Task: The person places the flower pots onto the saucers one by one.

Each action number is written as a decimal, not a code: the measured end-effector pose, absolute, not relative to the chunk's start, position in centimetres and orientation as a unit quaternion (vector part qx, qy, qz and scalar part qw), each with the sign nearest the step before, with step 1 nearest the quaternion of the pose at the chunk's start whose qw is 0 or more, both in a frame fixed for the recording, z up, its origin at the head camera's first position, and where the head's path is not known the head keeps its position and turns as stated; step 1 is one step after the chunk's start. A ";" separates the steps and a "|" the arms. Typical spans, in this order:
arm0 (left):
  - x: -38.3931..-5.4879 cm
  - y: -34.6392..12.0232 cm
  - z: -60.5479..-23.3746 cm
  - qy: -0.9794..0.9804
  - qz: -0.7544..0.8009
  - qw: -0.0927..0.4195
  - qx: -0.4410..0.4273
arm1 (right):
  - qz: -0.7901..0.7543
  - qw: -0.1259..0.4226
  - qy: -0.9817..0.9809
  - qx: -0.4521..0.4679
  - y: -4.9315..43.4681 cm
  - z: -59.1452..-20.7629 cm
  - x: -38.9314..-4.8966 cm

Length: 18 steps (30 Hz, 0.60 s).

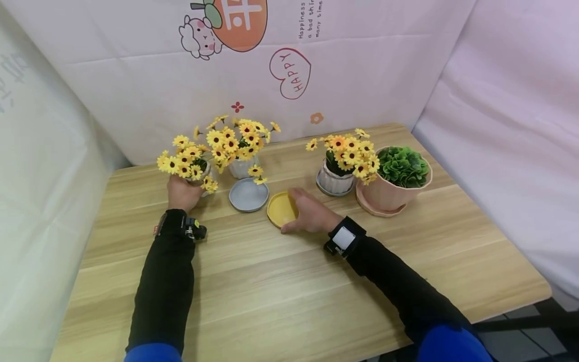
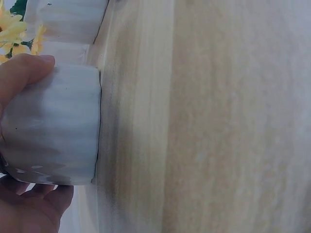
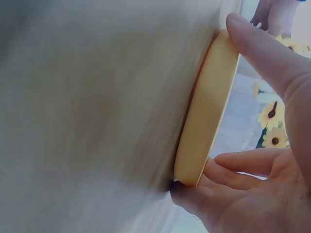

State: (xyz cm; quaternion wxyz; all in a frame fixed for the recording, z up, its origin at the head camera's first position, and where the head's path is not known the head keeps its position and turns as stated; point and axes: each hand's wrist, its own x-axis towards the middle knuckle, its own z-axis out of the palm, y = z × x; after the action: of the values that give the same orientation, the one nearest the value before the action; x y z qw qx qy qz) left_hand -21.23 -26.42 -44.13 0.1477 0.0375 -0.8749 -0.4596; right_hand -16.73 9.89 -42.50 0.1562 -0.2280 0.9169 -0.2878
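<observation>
My left hand [image 1: 183, 195] grips a white ceramic pot [image 2: 53, 126] of yellow artificial daisies [image 1: 184, 160], thumb on one side and fingers on the other. The pot's base is close to the tabletop; whether it touches is hard to tell. With thumb and fingers at opposite edges, my right hand [image 1: 315, 213] holds a round yellow saucer [image 1: 279, 210]. In the right wrist view the saucer's rim [image 3: 206, 111] lies low over the wood, and contact is unclear. Between the hands is a grey-blue saucer [image 1: 249, 195], with a second white daisy pot [image 1: 243, 168] just behind it.
Farther right, a white daisy pot [image 1: 336, 180] stands on a grey saucer. Beside it a larger pink pot [image 1: 392, 195] with a green leafy plant [image 1: 402, 168] sits on a pink saucer [image 1: 381, 210]. White printed cloth [image 1: 362, 70] hangs behind the wooden table [image 1: 253, 296].
</observation>
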 end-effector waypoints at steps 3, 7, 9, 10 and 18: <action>-21.2 -26.5 -44.1 -0.874 -0.462 0.146 0.039 | -0.294 0.160 0.913 -0.232 9.7 -42.4 -16.0; -21.3 -26.4 -44.1 -0.873 -0.465 0.144 0.043 | -0.291 0.170 0.910 -0.241 9.5 -42.3 -15.0; -21.3 -26.4 -44.0 -0.874 -0.463 0.143 0.045 | -0.287 0.173 0.909 -0.248 9.3 -42.3 -14.6; -21.2 -26.3 -44.0 -0.874 -0.463 0.142 0.046 | -0.285 0.174 0.908 -0.252 9.3 -42.3 -14.3; -21.1 -26.4 -44.2 -0.873 -0.464 0.148 0.037 | -0.293 0.191 0.894 -0.279 8.6 -42.2 -12.3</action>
State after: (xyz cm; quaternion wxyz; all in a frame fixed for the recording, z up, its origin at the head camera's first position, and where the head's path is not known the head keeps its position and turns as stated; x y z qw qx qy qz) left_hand -21.11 -26.37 -44.16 0.1480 0.0367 -0.8727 -0.4639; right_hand -12.31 8.56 -42.22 0.1911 -0.2790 0.8943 -0.2930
